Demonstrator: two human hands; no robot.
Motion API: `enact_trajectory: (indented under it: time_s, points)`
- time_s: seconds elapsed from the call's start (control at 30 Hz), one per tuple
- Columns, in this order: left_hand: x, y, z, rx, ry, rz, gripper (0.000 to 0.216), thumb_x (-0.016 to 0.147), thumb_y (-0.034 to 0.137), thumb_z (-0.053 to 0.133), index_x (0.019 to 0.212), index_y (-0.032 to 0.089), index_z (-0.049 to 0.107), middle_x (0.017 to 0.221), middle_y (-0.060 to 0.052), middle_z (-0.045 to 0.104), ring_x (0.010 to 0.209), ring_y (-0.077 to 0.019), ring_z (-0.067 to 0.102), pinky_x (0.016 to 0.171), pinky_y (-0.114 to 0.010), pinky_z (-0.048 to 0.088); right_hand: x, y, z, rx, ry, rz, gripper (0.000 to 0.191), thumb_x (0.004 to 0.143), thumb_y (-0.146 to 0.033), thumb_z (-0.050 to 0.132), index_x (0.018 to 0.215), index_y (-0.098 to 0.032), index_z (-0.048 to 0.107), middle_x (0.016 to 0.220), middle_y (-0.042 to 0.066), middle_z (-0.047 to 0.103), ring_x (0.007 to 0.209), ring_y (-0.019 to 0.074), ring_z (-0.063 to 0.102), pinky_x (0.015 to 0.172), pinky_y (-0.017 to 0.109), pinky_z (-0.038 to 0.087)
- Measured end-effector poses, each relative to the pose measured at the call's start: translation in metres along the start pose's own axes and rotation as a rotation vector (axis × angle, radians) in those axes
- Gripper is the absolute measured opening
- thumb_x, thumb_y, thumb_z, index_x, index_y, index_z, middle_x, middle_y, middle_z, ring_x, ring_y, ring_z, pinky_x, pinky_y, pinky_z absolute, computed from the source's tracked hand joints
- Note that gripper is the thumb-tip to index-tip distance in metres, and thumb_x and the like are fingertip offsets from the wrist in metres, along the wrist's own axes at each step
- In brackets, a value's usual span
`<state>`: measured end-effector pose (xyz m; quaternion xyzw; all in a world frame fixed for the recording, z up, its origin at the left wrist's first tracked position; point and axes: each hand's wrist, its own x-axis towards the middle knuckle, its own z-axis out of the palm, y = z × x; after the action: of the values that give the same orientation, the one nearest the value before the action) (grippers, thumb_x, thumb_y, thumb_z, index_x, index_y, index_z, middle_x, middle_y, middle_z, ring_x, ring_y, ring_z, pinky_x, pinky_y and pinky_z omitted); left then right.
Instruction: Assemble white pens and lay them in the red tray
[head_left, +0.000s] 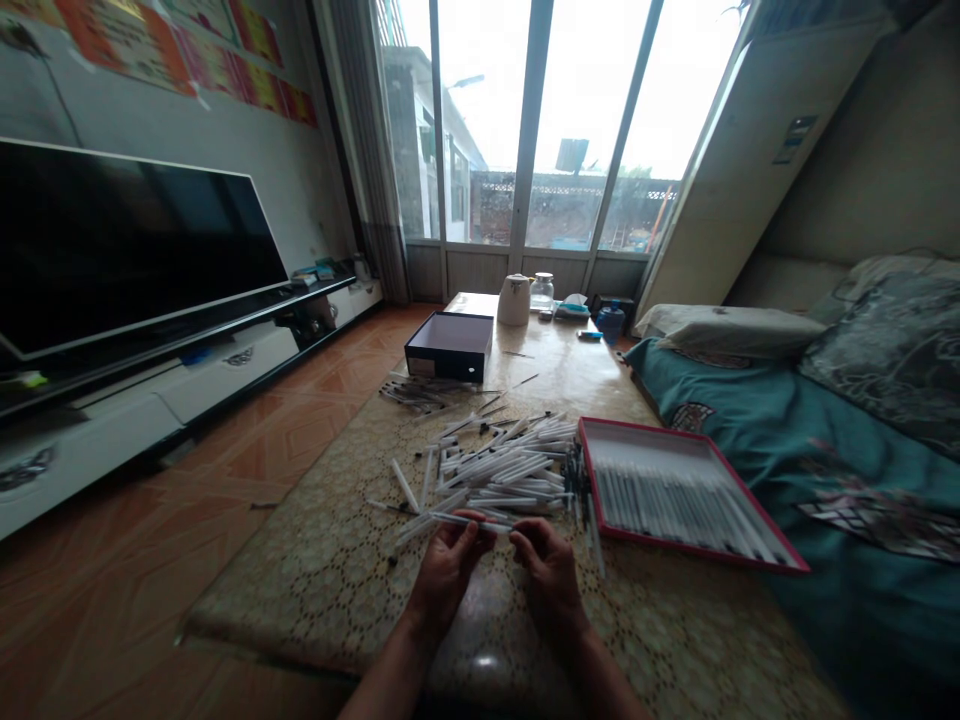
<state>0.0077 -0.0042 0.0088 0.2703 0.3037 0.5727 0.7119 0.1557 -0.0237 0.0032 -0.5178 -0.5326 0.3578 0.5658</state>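
Note:
My left hand (448, 566) and my right hand (550, 570) meet over the near part of a low table (337, 590). Together they pinch a thin white pen (480, 524) that lies across between their fingertips, both sets of fingers curled. Just beyond the hands lies a loose pile of white pen tubes (499, 465). To the right of the pile a red-rimmed tray (679, 495) holds a row of white pens side by side. A smaller heap of thin dark refills (420, 393) lies farther back on the left.
A dark open box (450, 346) stands at the table's far left. A white kettle (514, 299), a glass jar (541, 291) and a blue bottle (611, 321) stand at the far end. A teal-covered sofa (810, 470) runs along the right. A TV (127, 250) stands left.

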Motion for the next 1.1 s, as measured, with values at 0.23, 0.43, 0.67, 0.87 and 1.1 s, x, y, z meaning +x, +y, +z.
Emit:
enact_trajectory:
  time_s: [0.23, 0.43, 0.67, 0.87, 1.1]
  points:
    - [0.001, -0.002, -0.003, 0.051, -0.06, 0.001, 0.013, 0.074, 0.022, 0.067, 0.084, 0.014, 0.064, 0.08, -0.004, 0.069, 0.073, -0.0145, 0.064, 0.072, -0.027, 0.049, -0.002, 0.004, 0.001, -0.172, -0.03, -0.063, 0.034, 0.089, -0.041, 0.041, 0.064, -0.018, 0.049, 0.059, -0.003, 0.046, 0.056, 0.0104, 0.043, 0.052, 0.02, 0.034]
    - [0.004, -0.005, -0.007, -0.019, -0.011, -0.014, 0.015, 0.073, 0.023, 0.068, 0.085, 0.015, 0.063, 0.086, -0.005, 0.069, 0.079, -0.0153, 0.064, 0.078, -0.029, 0.049, -0.002, -0.003, 0.003, -0.166, -0.075, -0.065, 0.024, 0.091, -0.037, 0.037, 0.085, -0.019, 0.053, 0.066, -0.003, 0.052, 0.058, 0.0114, 0.048, 0.056, 0.021, 0.036]
    - [0.002, -0.001, -0.002, 0.025, -0.025, -0.017, 0.02, 0.068, 0.025, 0.071, 0.083, 0.013, 0.064, 0.08, -0.005, 0.069, 0.074, -0.0159, 0.064, 0.074, -0.03, 0.05, -0.004, 0.001, 0.005, -0.295, -0.058, -0.113, 0.035, 0.093, -0.036, 0.032, 0.067, -0.02, 0.048, 0.061, -0.003, 0.048, 0.057, 0.0116, 0.047, 0.056, 0.022, 0.034]
    - [0.002, -0.003, -0.005, -0.018, -0.002, -0.016, 0.018, 0.07, 0.025, 0.07, 0.084, 0.015, 0.064, 0.086, -0.005, 0.07, 0.079, -0.0159, 0.065, 0.078, -0.03, 0.049, -0.004, 0.006, 0.006, -0.351, -0.038, -0.158, 0.025, 0.092, -0.035, 0.035, 0.08, -0.021, 0.051, 0.071, -0.001, 0.054, 0.066, 0.0132, 0.051, 0.063, 0.023, 0.036]
    - [0.004, -0.004, -0.006, -0.008, 0.0, -0.02, 0.02, 0.069, 0.024, 0.071, 0.084, 0.014, 0.064, 0.083, -0.006, 0.069, 0.076, -0.0159, 0.065, 0.075, -0.029, 0.05, -0.005, 0.006, 0.005, -0.413, -0.028, -0.156, 0.034, 0.094, -0.035, 0.03, 0.07, -0.022, 0.05, 0.066, -0.001, 0.052, 0.063, 0.0135, 0.048, 0.062, 0.024, 0.035]
